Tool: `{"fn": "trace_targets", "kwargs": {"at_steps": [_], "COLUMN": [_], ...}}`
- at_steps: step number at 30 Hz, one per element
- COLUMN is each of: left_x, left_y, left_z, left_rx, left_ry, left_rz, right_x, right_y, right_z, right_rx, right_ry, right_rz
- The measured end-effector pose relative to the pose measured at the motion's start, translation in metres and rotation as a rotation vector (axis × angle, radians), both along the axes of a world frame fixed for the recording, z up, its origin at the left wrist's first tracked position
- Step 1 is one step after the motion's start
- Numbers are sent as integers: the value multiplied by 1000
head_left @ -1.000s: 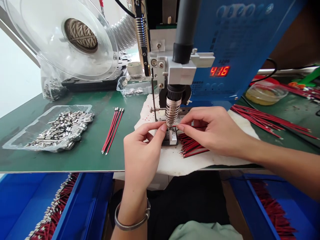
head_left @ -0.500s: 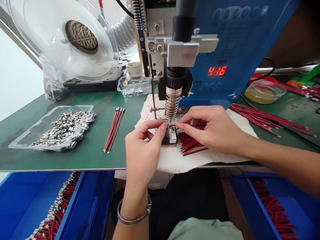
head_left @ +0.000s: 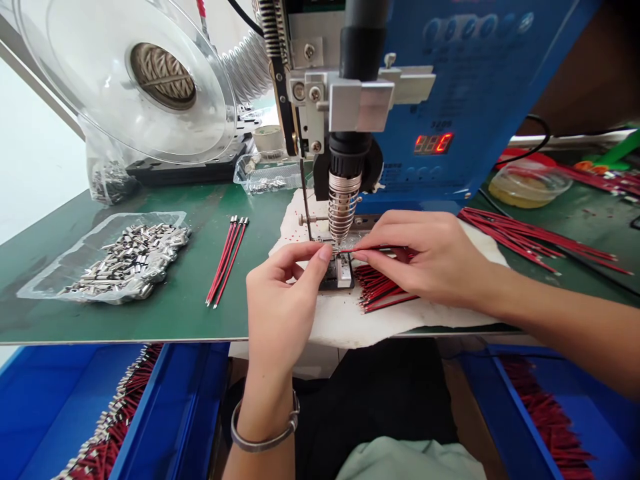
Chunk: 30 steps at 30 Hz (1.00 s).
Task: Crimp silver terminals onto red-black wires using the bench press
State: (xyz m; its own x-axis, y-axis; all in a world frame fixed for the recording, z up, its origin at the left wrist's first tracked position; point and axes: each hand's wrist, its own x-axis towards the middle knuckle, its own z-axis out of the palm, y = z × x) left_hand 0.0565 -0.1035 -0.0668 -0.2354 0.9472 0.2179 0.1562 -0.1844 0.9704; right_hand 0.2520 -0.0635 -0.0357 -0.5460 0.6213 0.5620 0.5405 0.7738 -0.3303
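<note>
My left hand [head_left: 285,303] is closed in a pinch at the soldering machine's tip. A small metal connector [head_left: 337,252] shows at its fingertips, mostly hidden. My right hand [head_left: 425,260] pinches a red and black wire [head_left: 353,250] between thumb and forefinger, its end pointing left to the connector. Directly above both stands the soldering iron [head_left: 344,200] with a coiled metal sleeve. Beneath the fingertips sits a small metal fixture [head_left: 344,273]. A bundle of red and black wires [head_left: 377,290] lies partly under my right hand.
Left on the green table [head_left: 210,200] are a clear tray [head_left: 35,287] of metal connectors and several wires with metal ends [head_left: 227,263]. More wires [head_left: 530,237] lie right of the blue machine [head_left: 480,87]. Blue bins [head_left: 195,393] of wires stand below the table edge.
Both hands stay pinched at the soldering tip, nearly still. The wire at my right fingers lies a little differently, and the view has shifted slightly. The red display reading has changed.
</note>
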Motion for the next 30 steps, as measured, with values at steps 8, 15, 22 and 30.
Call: {"fn": "trace_targets", "kwargs": {"at_steps": [8, 15, 22, 30], "left_x": [0, 1, 1, 2], "left_y": [-1, -1, 0, 0], "left_z": [0, 1, 1, 3], "left_rx": [-15, -15, -17, 26], "left_ry": [3, 21, 21, -105], "left_rz": [-12, -14, 1, -1], "right_x": [5, 3, 3, 4], "right_y": [4, 5, 4, 4], "right_z": [0, 0, 1, 2], "right_rx": [-15, -25, 15, 12], "right_ry": [-54, -28, -85, -91], "right_rz": [61, 103, 93, 102]}}
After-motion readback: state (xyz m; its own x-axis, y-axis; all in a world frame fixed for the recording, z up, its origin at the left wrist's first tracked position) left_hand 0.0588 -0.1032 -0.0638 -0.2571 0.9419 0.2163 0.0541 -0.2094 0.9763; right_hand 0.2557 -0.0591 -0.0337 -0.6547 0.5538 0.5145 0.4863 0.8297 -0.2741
